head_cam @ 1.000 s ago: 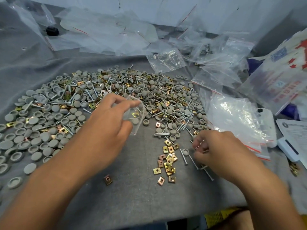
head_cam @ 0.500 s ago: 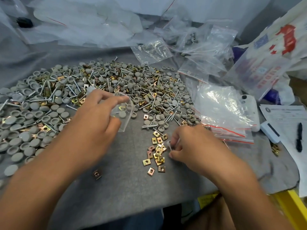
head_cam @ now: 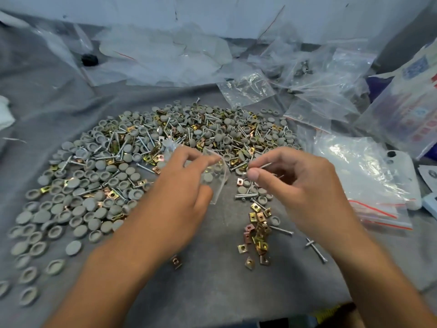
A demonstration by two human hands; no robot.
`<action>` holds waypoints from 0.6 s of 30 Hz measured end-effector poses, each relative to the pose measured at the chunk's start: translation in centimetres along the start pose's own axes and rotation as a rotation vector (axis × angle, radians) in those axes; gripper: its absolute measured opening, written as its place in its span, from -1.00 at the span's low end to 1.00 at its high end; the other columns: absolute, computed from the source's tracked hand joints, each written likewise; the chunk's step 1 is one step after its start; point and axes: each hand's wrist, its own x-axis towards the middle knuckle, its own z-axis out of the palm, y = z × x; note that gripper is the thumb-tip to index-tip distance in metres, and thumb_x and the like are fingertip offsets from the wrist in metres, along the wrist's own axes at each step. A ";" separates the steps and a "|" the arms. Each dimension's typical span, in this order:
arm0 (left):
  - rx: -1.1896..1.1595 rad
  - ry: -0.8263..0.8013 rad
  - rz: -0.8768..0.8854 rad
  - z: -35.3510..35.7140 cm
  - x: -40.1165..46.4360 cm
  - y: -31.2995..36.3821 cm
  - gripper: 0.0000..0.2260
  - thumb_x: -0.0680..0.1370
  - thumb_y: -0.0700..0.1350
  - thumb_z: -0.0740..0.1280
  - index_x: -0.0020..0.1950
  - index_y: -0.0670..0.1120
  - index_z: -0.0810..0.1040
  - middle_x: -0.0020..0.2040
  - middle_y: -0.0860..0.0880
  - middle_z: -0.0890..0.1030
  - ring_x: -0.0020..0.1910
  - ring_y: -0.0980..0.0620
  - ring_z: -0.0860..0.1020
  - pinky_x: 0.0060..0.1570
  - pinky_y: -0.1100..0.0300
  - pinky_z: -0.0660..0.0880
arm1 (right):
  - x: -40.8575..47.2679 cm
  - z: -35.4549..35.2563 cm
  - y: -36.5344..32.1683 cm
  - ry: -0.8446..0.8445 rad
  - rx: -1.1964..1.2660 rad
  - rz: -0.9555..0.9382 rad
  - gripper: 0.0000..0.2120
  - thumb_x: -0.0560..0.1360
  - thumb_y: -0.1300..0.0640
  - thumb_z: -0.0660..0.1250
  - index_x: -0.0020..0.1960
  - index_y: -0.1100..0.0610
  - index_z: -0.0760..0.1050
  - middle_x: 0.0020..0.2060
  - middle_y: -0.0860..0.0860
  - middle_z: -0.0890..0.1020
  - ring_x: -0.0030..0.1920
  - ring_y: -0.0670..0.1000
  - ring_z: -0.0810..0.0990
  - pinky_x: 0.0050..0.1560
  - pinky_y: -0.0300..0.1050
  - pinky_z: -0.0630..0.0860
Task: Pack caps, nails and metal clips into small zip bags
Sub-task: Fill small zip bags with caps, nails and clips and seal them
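We've got a small clear zip bag (head_cam: 216,178) pinched in the left hand (head_cam: 186,185), held just above the grey cloth (head_cam: 212,280), a few caps visible inside. Beside its mouth, the right hand (head_cam: 293,183) pinches nails (head_cam: 261,165) between thumb and fingers. Behind them sprawls the mixed pile (head_cam: 165,143); loose metal clips (head_cam: 257,233) lie nearer us.

Grey cloth (head_cam: 220,292), black knob (head_cam: 89,59)
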 end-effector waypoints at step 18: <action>-0.045 0.020 -0.015 -0.7 -0.2 0.0 -0.63 0.61 -0.06 0.14 0.40 0.20 0.37 0.18 0.27 0.28 0.03 0.33 0.44 -0.03 0.18 0.52 | 1.5 4.4 -1.1 0.058 -0.127 -0.354 -0.77 0.46 0.11 0.55 0.10 -0.03 0.66 -0.10 -0.25 0.68 -0.07 -0.29 0.64 -0.08 -0.52 0.43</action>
